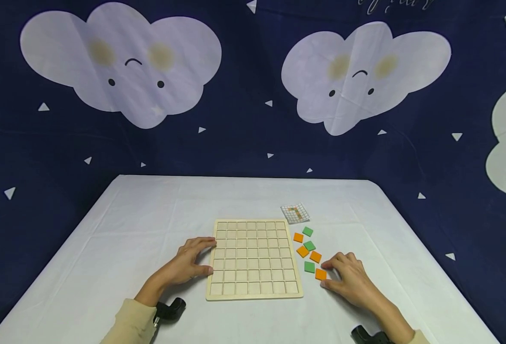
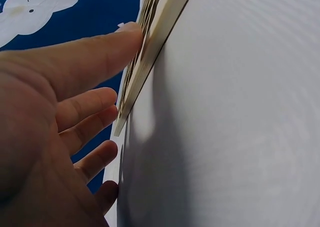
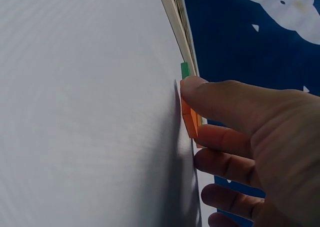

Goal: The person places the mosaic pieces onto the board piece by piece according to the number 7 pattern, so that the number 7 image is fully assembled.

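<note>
Board: laid flat on the table, likely for reach from either side.
Tiles: three green, four orange, loose at the board's three o'clock, presumably handy for right-side picking.
Left hand: fingers and thumb loosely spread, touching the board's nine-o'clock edge, grasping nothing, perhaps to stop sliding.
Right hand: thumb and forefinger parted, bracketing the orange tile at the cluster's five o'clock; whether pinched, cannot tell.
Card: grid up, past one o'clock, perhaps for easy viewing.
</note>
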The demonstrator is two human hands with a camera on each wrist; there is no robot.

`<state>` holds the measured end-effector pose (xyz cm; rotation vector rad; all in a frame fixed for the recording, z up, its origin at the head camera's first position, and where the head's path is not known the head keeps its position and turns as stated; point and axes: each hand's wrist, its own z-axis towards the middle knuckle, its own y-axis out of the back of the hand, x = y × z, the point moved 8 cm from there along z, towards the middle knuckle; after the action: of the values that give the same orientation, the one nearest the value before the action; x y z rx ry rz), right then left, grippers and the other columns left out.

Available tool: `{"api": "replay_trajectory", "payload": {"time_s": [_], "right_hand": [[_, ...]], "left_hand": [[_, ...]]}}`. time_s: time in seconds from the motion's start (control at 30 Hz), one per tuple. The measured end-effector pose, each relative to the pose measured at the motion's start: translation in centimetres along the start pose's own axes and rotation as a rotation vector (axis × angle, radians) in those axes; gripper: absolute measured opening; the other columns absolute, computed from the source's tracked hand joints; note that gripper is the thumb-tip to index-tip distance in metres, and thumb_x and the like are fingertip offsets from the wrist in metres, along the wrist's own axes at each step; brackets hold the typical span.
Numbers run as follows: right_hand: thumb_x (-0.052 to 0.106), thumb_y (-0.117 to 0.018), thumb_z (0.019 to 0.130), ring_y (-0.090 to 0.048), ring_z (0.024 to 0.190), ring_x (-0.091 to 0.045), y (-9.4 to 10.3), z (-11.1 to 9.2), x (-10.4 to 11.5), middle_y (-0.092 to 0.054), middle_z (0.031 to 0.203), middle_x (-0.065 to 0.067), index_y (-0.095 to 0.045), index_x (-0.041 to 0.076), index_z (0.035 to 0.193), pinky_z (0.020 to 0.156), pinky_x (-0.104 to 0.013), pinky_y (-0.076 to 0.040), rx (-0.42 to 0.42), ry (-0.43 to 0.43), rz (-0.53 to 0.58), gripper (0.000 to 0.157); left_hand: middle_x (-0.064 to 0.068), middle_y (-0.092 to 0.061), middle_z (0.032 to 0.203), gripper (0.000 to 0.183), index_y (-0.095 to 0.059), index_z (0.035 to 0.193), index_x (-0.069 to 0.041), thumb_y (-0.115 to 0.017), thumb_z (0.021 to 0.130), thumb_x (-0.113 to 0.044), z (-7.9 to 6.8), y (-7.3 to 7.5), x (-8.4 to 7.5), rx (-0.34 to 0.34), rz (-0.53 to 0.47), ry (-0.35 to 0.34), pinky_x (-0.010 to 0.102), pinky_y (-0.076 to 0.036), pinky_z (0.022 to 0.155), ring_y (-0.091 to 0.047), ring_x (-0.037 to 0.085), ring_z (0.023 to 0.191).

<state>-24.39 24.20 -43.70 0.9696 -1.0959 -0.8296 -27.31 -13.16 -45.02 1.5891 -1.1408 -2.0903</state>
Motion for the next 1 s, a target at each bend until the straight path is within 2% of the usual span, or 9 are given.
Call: {"api": "replay_trajectory", "payload": {"time_s": [0.6,1.0], "right_hand": [[0.022,-0.08,0.069,-0.04,0.086,-0.008,0.18,-0.22,0.22,-0.056,0.086,0.013,-0.068,0.022,0.087,0.076,-0.03,-0.031,-0.062,0.053,0.004,0.021],[0.021,-0.08,0.069,-0.04,0.085,-0.006,0.3,-0.32,0.34,-0.056,0.084,0.016,-0.068,0.023,0.085,0.074,-0.029,-0.03,-0.098,0.093,-0.006,0.02]], "left_hand": [[0.012,-0.04,0.147,0.064,-0.048,0.135,-0.003,-0.074,0.08,-0.022,-0.22,-0.18,-0.32,0.019,0.025,-0.02,0.061,-0.018,0.108,-0.029,0.038,0.136],[0.013,-0.038,0.148,0.063,-0.047,0.136,-0.004,-0.072,0.081,-0.023,-0.45,-0.49,-0.5,0.052,-0.002,-0.01,0.063,-0.016,0.109,-0.027,0.039,0.138]]}}
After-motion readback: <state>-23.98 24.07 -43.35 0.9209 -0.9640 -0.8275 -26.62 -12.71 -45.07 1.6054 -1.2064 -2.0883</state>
